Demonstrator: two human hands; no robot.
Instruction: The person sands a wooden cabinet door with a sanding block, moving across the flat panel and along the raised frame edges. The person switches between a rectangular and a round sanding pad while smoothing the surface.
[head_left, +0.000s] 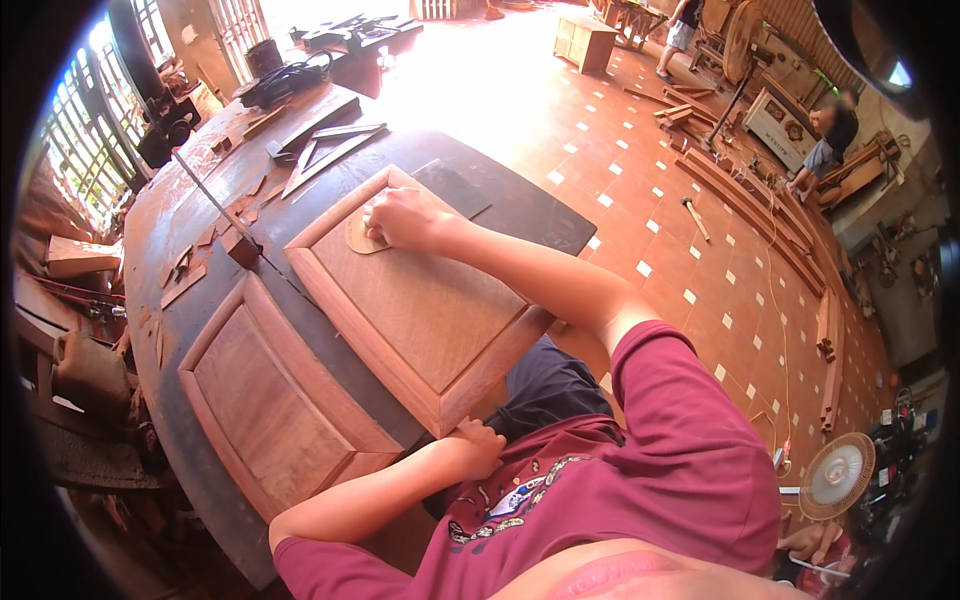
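Observation:
A framed wooden panel (420, 290), like a cabinet door, lies on the dark worktable (500, 165) before me. My right hand (405, 218) reaches over to its far end, fingers closed on a round tan piece of sandpaper (362, 236) held flat against the inner face. At the near corner of the same panel, my left hand (474, 449) is closed with curled fingers against the frame edge; the fingertips are partly hidden. A second framed panel (270, 395) lies to the left, apart from both hands.
Wood scraps (185, 275), a small wood block (240, 246) and a triangular wooden frame (325, 150) lie on the table's left side. Beyond are a black coiled cable (285, 82), a hammer (696, 220) on the tiled floor, timber (745, 200), a fan (838, 475) and two people.

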